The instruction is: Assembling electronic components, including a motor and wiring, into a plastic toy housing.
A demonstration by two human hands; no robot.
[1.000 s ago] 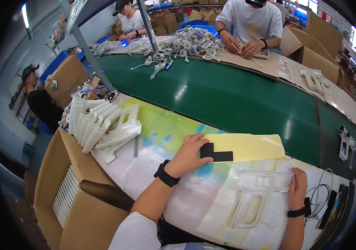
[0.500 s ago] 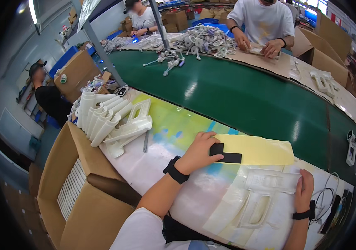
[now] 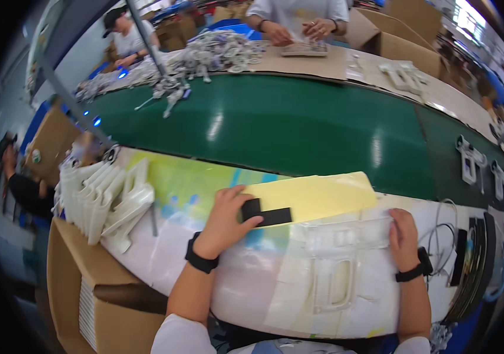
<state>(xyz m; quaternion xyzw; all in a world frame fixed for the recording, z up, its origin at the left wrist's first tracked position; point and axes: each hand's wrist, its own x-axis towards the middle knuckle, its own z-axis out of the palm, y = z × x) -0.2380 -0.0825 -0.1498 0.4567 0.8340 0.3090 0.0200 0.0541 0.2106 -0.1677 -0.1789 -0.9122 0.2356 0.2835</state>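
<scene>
On the near table lies a yellow sheet [image 3: 323,192] with two black strips [image 3: 275,217] set at an angle on its left end. My left hand [image 3: 224,217] grips that end, its thumb on the strips' lower edge and its fingers along the upper side. Just below the sheet, a white plastic housing with a looped handle [image 3: 346,239] lies flat on pale sheeting. My right hand [image 3: 403,233] holds the right end of the housing with curled fingers. Part of its grip is hidden behind the fingers.
White plastic housings [image 3: 96,194] are stacked at the left, above an open cardboard box [image 3: 110,312]. A green conveyor belt [image 3: 299,118] runs beyond the table. Cables [image 3: 440,236] lie at right. Across the belt, a person's hands [image 3: 299,32] work beside a heap of small parts [image 3: 216,53].
My view has swung to the right, so the scene sits further left in the picture. Both hands keep nearly the same places on the sheet and the housing.
</scene>
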